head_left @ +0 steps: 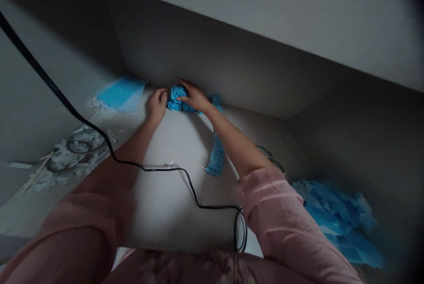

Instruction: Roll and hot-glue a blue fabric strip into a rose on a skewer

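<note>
- The crumpled blue rosettes (178, 93) sit bunched between the two hands, close to the far wall (198, 50) of the recess.
- The right hand (195, 97) reaches in from the rosettes' right, its thumb laid on them and its index finger extended behind; I cannot tell whether it grips or merely rests there.
- The left hand (158, 102) is at the rosettes' left edge, fingers curled and narrow; whether it pinches anything I cannot tell.
- To the rosettes' right and nearer the wearer, partly behind the right forearm, lies a gathered blue strip (216, 156) with a thin stick (183, 158) at its near end.
- Left of the rosettes, beyond the left hand, lie flat blue face masks (121, 92) with white loops.
- Farther left and nearer than the rosettes, a wire coil (85, 132) rests on white scraps (69, 164).
- Well to the rosettes' right, nearer the wearer, is a loose heap of blue sheets (338, 209).
- A black cable (165, 169) crosses on the wearer's side of the rosettes.
</note>
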Motion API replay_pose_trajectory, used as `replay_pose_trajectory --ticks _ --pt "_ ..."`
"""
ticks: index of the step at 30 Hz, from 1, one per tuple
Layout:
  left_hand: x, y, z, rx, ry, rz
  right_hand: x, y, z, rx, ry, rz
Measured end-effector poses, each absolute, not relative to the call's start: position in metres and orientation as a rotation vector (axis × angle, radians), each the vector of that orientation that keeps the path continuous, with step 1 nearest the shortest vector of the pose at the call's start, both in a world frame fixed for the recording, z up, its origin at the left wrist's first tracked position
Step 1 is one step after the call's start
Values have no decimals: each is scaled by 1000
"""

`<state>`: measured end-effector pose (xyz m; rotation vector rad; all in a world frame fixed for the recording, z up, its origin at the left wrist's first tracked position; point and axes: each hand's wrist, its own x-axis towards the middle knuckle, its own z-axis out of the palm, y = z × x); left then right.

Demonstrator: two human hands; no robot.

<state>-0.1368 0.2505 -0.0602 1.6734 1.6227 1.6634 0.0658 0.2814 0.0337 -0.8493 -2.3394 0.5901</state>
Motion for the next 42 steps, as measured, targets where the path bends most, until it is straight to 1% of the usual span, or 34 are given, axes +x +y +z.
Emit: replay_pose_trajectory --ticks 3,7,15,24,28,34,42 --pt "-132 245 -55 1643 1628 1697 67 286 30 -879 -2308 622" --pt "-126 237 -49 1726 1599 1634 78 288 30 -898 -2267 644" --pt "-121 231 -43 1775 1651 1569 91 278 33 -1007 -2361 742" --pt "-122 231 -44 1841 1637 1581 156 289 59 -1170 -2383 612" --pt "-121 235 -44 1859 1639 1583 171 289 48 -1299 -2379 596" --pt "-112 236 -39 1961 1569 1520 163 290 24 -1337 -2401 603" --pt "-109 234 -40 1983 1601 1485 158 293 16 -1364 -2400 565"
